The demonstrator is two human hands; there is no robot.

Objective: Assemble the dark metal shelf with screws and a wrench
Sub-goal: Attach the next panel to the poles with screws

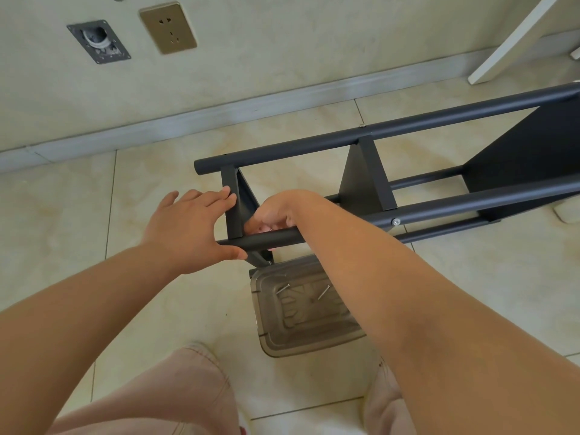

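Note:
The dark metal shelf (364, 180) lies on its side on the tiled floor, its round posts running from centre to upper right. My left hand (188, 227) holds its near end, fingers over the end panel and thumb under the near post (270, 238). My right hand (276, 211) reaches inside the frame behind that post with fingers curled, pinching a small metal piece that is mostly hidden. A silver bolt head (396, 221) shows on the near post. Two long screws (323, 291) lie in a clear plastic tray (301, 337) below the frame.
A wall with a gold socket (168, 28) and a baseboard runs behind the shelf. A white furniture leg (508, 42) stands at upper right. My knees in pale trousers (175, 400) fill the bottom edge.

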